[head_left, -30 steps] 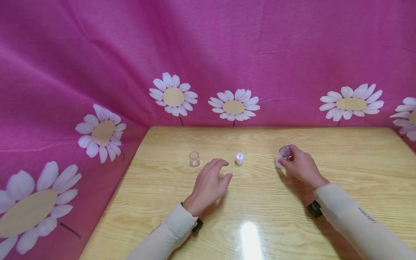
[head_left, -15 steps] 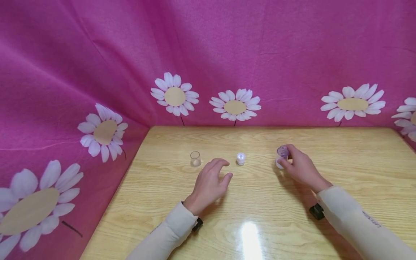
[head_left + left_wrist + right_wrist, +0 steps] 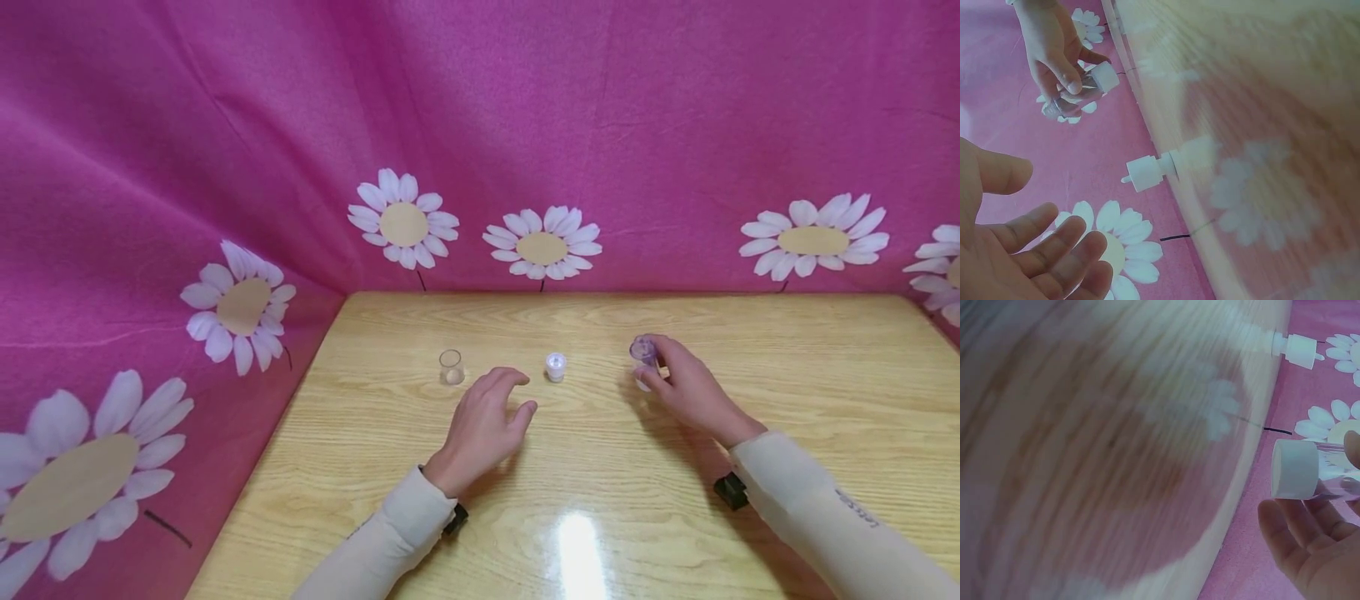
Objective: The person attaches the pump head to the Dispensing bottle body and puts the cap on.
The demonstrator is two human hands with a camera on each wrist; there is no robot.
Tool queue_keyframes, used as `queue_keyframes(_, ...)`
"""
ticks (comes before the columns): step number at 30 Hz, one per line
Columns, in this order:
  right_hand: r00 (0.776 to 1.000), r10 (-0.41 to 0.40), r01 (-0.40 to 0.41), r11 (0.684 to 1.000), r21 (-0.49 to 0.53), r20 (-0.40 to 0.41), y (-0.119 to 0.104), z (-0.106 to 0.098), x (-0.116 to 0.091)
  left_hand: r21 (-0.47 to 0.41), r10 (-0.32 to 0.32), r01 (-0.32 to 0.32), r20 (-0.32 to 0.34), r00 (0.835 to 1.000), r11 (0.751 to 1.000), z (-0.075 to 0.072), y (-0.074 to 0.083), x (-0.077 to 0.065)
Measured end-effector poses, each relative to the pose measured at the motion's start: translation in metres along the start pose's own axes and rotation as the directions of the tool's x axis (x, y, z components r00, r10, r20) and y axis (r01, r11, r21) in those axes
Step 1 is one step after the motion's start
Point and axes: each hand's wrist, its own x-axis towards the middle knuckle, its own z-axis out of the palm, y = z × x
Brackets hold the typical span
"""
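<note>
My right hand [image 3: 693, 392] holds a small clear cylinder [image 3: 643, 350] between thumb and fingers, its upper end tinted purple in the head view. Its white end [image 3: 1295, 469] faces down, seemingly just above the wooden table. Left of it on the table stands a small white piece [image 3: 556, 367]; the left wrist view shows this white piece [image 3: 1144, 174] with a thin tip on top and a narrower lower part. My left hand [image 3: 483, 429] hovers near it, fingers loosely bent and holding nothing. Beyond that hand, a clear open cup [image 3: 452, 367] stands at the left.
The wooden table [image 3: 615, 500] reaches back to a pink cloth [image 3: 660, 150] printed with white daisies. Another side of this cloth hangs along the table's left edge. Light glares off the table's front.
My right hand has brought the clear cylinder slightly left and turned it more upright, purple end up. The left hand, cup and white piece stay in place.
</note>
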Motion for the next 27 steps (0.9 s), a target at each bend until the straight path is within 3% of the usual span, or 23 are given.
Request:
queue_keyframes(5, 0.999, -0.049, 0.049, 0.999, -0.004, -0.018, -0.002, 0.003, -0.003, -0.004, 0.003, -0.003, -0.002, 1.000, 1.000, -0.001, -0.001, -0.001)
queue_keyframes(9, 0.990, -0.135, 0.133, 0.991, -0.034, -0.050, -0.004, 0.006, -0.002, -0.004, 0.007, -0.007, -0.005, 1.000, 1.000, -0.001, -0.003, 0.000)
queue_keyframes(13, 0.985, -0.173, 0.171, 0.984, -0.050, -0.022, -0.007, 0.009, 0.000, -0.007, 0.004, -0.004, -0.001, 1.000, 1.000, 0.000, -0.006, 0.000)
queue_keyframes(20, 0.985, -0.149, 0.154, 0.986, -0.064, 0.082, -0.013, 0.009, -0.001, -0.014, -0.013, 0.014, 0.023, 1.000, 1.000, -0.002, -0.005, 0.002)
queue_keyframes(27, 0.986, -0.137, 0.144, 0.988, -0.064, 0.098, -0.015, 0.010, -0.001, -0.019, -0.016, 0.017, 0.037, 0.999, 1.000, -0.001, -0.004, 0.004)
